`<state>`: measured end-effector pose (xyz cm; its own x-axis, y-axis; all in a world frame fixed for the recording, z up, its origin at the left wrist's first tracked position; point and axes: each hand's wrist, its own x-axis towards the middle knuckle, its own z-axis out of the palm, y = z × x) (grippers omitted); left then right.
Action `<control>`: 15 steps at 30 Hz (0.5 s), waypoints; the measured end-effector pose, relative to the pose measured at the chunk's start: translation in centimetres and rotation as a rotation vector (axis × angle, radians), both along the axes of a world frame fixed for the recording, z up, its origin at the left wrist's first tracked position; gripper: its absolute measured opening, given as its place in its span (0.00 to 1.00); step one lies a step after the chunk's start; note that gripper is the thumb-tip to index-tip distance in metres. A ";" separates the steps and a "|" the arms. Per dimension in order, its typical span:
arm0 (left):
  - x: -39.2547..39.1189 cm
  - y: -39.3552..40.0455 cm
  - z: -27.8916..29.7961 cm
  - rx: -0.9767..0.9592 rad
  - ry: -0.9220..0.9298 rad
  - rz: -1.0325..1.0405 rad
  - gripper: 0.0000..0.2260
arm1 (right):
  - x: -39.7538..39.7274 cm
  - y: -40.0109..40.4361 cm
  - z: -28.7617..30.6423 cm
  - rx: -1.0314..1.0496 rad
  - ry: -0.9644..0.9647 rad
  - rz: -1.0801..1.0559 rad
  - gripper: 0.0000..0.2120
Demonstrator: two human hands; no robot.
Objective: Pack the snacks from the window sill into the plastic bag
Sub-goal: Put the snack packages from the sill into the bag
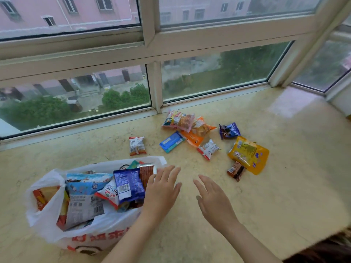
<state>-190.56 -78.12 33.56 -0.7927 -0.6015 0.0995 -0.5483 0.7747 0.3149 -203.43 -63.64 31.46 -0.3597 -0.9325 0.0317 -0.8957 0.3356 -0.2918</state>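
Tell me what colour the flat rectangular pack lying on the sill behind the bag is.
The flat rectangular pack is blue with a teal edge, seen in the head view.

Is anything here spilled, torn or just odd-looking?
Nothing looks spilled or torn. The plastic bag is crammed, with a blue packet poking out of its mouth, and loose snacks such as the yellow pouch lie scattered on the sill.

marble window sill (284,196) under plastic bag (47,221) and scattered snacks (209,141)

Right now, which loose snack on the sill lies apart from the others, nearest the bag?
The small red-and-white packet, alone just beyond the plastic bag; the other loose snacks cluster farther right.
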 end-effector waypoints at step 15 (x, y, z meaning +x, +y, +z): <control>-16.9 7.3 -10.6 0.095 -0.192 -0.228 0.23 | -13.7 9.8 -10.1 0.093 -0.034 -0.384 0.25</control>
